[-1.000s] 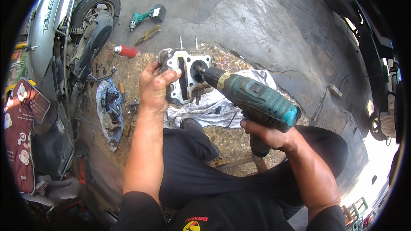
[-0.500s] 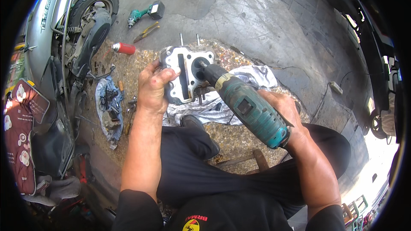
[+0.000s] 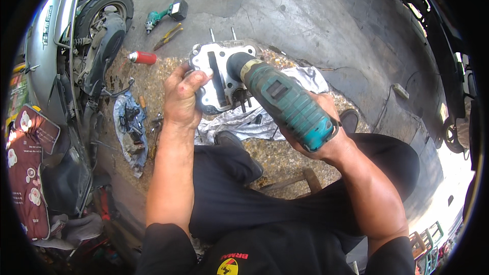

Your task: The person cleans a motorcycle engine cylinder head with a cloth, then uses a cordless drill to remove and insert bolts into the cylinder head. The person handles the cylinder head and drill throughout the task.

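Observation:
My left hand (image 3: 184, 91) grips the left edge of a metal engine cylinder head (image 3: 207, 91), thumb on its bright flat face. The face has a long dark slot, and two thin studs stick out from the far side. Closed around the handle of a teal power drill (image 3: 282, 97), my right hand (image 3: 328, 135) holds it slanting away and to the left. The drill's black chuck (image 3: 237, 65) covers the round hollow in the cylinder head, hiding the tip. A white patterned cloth (image 3: 242, 122) lies beneath the cylinder head.
Beyond lie a second green drill (image 3: 162, 17), yellow-handled pliers (image 3: 168, 36) and a red spray can (image 3: 142, 57). On the left, a blue cloth (image 3: 122, 145) holds small dark parts beside a scooter (image 3: 102, 46). A wooden piece (image 3: 311, 179) lies between my legs.
The drill has moved down toward the cylinder head and tilted, its chuck now covering the hollow. The cylinder head has turned slightly in my left hand. The whole view has shifted a little.

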`<state>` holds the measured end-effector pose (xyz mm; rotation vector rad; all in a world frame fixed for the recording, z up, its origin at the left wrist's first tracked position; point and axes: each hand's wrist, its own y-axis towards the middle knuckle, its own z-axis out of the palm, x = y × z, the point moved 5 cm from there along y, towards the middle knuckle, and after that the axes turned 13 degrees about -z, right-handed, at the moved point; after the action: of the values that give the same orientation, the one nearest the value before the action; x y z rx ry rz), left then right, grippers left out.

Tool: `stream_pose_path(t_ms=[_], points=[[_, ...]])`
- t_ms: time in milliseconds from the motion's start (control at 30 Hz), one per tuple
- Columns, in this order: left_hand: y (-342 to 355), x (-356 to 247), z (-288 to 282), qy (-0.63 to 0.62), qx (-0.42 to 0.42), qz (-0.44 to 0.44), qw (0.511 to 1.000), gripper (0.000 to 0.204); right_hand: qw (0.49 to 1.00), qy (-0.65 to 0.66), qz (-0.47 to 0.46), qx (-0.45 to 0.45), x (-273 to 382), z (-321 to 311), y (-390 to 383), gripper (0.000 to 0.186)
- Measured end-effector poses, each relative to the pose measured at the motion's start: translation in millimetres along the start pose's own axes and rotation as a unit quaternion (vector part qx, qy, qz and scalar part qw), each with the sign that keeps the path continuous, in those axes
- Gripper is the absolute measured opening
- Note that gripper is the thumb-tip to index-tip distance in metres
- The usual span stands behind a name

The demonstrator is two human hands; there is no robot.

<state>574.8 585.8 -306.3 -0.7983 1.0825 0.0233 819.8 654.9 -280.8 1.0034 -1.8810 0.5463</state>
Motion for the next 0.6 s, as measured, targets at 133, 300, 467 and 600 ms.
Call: stream_pose_path(t_ms=[133, 300, 467, 600], points=[[2, 1, 1, -0.049, 0.012, 0.016, 0.999, 0.038, 0.969, 0.238, 0.059, -0.032, 3, 4, -8, 0.017], [-5, -5, 1, -0.048, 0.022, 0.028, 0.998, 0.039, 0.862, 0.471, 0.182, -0.049, 1, 2, -16, 0.021], [-6, -6, -8, -0.023, 0.027, 0.028, 0.999, 0.044, 0.853, 0.475, 0.213, -0.024, 0, -1, -20, 0.034], [-4, -5, -18, -0.027, 0.063, 0.028, 0.997, 0.050, 0.846, 0.488, 0.214, -0.027, 0, -6, -23, 0.026]])
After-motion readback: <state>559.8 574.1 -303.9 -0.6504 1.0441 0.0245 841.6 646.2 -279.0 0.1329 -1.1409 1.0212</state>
